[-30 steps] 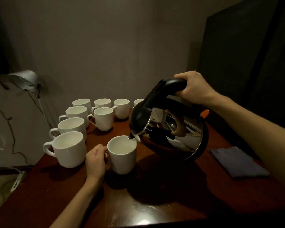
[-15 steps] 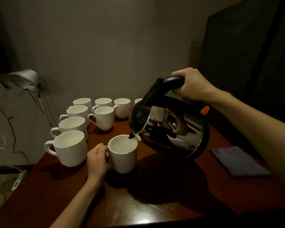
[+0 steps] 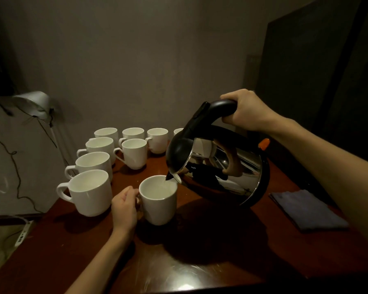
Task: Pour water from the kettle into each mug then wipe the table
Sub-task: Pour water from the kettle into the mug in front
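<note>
One mug (image 3: pixel 158 200) sits under the spout; our left hand (image 3: pixel 124 205) grips its handle, our right hand (image 3: pixel 245 112) wraps the kettle (image 3: pixel 219 166) handle. We tilt gently, spout kept inside the rim beside the left grip.

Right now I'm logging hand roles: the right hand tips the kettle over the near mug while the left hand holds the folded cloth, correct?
Not quite. In the head view the left hand grips the near mug's handle; the folded cloth lies untouched. The right hand does tip the kettle.
</note>
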Demonstrator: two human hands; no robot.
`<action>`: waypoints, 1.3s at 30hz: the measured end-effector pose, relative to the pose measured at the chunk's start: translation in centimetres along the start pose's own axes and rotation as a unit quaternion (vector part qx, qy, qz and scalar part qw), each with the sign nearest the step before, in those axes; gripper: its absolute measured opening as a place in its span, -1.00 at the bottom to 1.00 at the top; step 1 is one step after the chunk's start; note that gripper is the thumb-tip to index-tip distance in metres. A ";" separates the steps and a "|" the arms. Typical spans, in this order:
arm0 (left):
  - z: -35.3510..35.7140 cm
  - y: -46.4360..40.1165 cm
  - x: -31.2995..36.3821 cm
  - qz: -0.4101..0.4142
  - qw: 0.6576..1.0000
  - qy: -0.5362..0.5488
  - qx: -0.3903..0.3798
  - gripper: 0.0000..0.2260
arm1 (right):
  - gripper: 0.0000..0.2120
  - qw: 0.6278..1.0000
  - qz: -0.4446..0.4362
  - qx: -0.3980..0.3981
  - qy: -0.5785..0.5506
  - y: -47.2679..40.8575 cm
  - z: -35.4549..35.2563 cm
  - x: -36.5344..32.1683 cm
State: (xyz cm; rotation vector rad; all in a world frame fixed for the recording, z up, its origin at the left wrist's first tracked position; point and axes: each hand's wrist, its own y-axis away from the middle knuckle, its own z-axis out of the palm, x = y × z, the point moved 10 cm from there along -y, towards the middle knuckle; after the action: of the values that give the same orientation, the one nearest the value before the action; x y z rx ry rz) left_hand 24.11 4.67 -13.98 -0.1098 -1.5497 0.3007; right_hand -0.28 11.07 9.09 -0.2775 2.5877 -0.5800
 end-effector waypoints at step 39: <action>-0.2 -0.2 0.3 0.027 0.999 -0.019 0.004 -0.69 | -0.68 1.000 -0.008 -0.016 0.026 -0.4 0.1 -0.8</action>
State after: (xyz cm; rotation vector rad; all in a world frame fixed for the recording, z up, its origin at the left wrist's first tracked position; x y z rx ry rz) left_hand 24.34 4.57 -13.67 -0.1405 -1.5848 0.3529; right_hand 0.51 10.91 9.50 -0.2978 2.6488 -0.5574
